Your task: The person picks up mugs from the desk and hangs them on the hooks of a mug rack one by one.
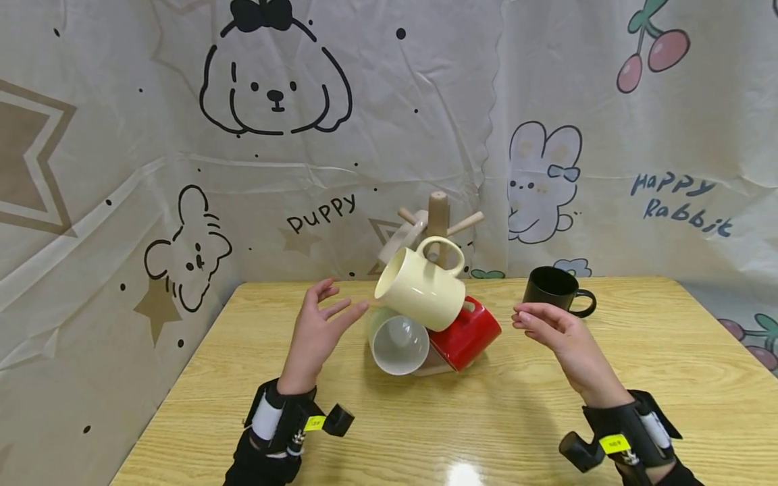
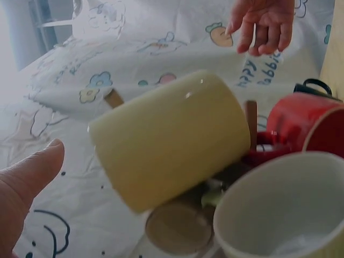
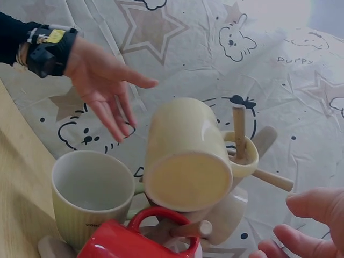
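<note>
A pale yellow mug [image 1: 428,290] hangs tilted by its handle on a peg of the wooden mug tree [image 1: 438,214]. Below it hang a pale green mug [image 1: 400,345], its mouth facing the front, and a red mug [image 1: 469,334]. Behind the post, an off-white mug [image 1: 402,241] is partly hidden. My left hand [image 1: 317,334] is held to the left of the yellow mug with fingers extended, touching nothing. On the other side, my right hand [image 1: 568,347] hovers off the red mug, fingers loosely bent and holding nothing; the left wrist view shows its palm [image 2: 266,21].
A black mug [image 1: 549,287] stands upright on the wooden table [image 1: 365,432] at the back right, just beyond my right hand. A printed cloth [image 1: 389,148] hangs behind the table. Bare pegs [image 1: 467,223] stick out near the top of the tree.
</note>
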`<state>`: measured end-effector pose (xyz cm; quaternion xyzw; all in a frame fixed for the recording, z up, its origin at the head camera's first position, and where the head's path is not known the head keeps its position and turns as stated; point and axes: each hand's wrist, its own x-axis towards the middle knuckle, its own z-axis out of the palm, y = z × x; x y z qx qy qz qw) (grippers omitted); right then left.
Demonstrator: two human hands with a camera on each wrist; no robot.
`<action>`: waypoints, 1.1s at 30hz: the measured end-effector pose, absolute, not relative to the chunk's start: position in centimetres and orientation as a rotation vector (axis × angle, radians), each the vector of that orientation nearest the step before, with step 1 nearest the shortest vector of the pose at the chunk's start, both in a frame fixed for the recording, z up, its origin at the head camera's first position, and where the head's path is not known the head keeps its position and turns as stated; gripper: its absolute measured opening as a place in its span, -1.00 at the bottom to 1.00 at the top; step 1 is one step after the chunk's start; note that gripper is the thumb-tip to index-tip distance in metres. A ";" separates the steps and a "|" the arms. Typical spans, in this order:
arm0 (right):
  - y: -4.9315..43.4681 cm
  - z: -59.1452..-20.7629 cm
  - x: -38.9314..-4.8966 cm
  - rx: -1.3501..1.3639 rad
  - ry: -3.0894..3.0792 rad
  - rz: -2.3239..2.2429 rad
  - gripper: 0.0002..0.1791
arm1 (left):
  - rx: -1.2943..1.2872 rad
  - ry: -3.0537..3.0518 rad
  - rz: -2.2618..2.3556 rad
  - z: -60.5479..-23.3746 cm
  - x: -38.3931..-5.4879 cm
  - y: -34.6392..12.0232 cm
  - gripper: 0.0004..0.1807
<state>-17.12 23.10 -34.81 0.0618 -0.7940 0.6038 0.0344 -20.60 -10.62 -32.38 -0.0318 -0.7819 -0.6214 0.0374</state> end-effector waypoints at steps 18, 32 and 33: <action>23.7 -35.0 -17.5 0.168 -2.470 1.809 -0.48 | -0.122 -2.778 -1.352 -34.0 -21.6 -14.5 -0.29; 22.5 -35.8 -18.5 0.215 -2.651 1.483 -0.61 | -0.456 -3.177 -0.577 -34.5 -21.3 -15.4 -0.51; 22.5 -35.7 -18.7 0.224 -2.654 1.446 -0.62 | -0.464 -3.181 -0.571 -34.6 -21.3 -15.5 -0.51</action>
